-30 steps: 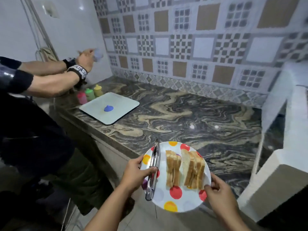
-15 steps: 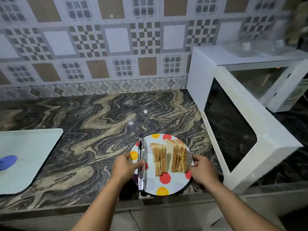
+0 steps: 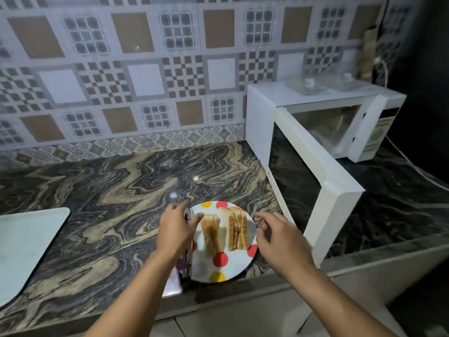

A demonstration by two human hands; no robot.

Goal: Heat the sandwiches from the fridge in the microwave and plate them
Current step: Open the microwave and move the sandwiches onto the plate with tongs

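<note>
Head view: your spotted plate [image 3: 239,260] with two sandwiches [image 3: 224,231] rests at the counter's [image 3: 109,203] front edge. Your left hand [image 3: 176,229] and right hand [image 3: 279,239] hover open, gripping nothing. The microwave [image 3: 323,122] stands open and empty, so heating seemingly remains.

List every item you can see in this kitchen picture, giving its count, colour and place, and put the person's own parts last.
plate: one, white with red and yellow dots, near edge of the counter
sandwiches: two stacks, tan, standing on the plate
tongs: one, metal, at the plate's left edge, mostly hidden by the hand
microwave: one, white, on the counter at right, door open
glass lids: two, clear, on top of the microwave
cutting board: one, pale green, counter at left
counter: one, dark marbled
left hand: one, over the tongs
right hand: one, open, beside the plate
</note>
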